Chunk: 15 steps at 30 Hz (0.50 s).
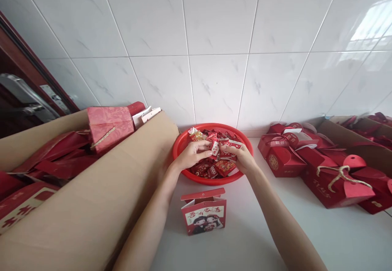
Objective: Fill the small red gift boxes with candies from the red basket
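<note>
A marbled tile wall (214,87) is met by a white surface (245,230), on which the work is laid out; clock directions are taken from the basket's centre. At 9 o'clock, a small wrapped sweet (215,148) is pinched between the thumb and fingers of the left hand (192,155), over the heap. At 3 o'clock, the fingers of the right hand (244,157) are bent against a red packet (228,152); whether it is firmly gripped cannot be told. Both hands are held above the red basket (211,182), which is well filled with wrapped sweets, so plenty is judged to be left there. At 6 o'clock, just outside the rim, a small printed box (204,220) is stood upright with its top flap raised; it is judged unfinished, as it has not been shut, and its contents cannot be seen. From 3 to 4 o'clock, red boxes (339,189) are grouped, some tied with cord or ribbon; these are judged the more finished ones, though whether they are filled is not shown. Behind them an open carton (337,131) is seen, and from 8 to 9 o'clock a large carton (128,173) is stocked with more red packaging (110,125)
</note>
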Each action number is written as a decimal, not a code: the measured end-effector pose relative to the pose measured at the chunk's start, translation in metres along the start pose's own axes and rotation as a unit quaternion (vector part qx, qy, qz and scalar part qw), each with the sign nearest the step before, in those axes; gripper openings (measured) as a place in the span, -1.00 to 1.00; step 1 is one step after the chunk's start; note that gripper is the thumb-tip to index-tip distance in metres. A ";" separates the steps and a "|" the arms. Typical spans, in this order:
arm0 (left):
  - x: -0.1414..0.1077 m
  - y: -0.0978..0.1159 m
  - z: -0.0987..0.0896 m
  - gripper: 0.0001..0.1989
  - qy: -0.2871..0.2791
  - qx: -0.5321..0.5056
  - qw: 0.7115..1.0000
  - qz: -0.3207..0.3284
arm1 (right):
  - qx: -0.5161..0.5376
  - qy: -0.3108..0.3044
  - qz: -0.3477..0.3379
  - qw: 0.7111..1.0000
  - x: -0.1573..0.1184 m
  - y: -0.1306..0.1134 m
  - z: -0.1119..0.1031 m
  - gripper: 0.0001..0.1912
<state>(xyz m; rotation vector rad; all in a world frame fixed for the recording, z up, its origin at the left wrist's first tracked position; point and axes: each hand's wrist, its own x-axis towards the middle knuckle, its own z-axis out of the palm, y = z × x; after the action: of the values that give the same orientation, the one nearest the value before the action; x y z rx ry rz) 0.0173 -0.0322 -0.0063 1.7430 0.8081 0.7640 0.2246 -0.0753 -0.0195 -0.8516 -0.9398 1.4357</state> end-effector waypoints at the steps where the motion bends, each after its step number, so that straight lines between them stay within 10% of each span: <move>1: 0.000 0.001 -0.004 -0.45 0.006 0.021 1.000 -0.004 | 0.002 0.005 -0.003 1.000 -0.001 -0.001 0.002 -0.65; 7: 0.004 0.007 -0.044 -0.67 0.135 0.210 0.966 -0.067 | 0.004 0.021 0.000 1.000 -0.005 -0.005 0.008 -0.64; 15: 0.011 0.012 -0.025 -0.71 0.016 0.158 0.984 -0.084 | 0.013 0.027 -0.001 1.000 -0.004 -0.003 0.005 -0.64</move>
<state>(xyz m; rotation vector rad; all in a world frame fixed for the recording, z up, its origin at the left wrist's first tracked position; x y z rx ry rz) 0.0058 -0.0129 0.0130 1.9136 1.1322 0.5728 0.2211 -0.0792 -0.0146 -0.8657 -0.8804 1.4132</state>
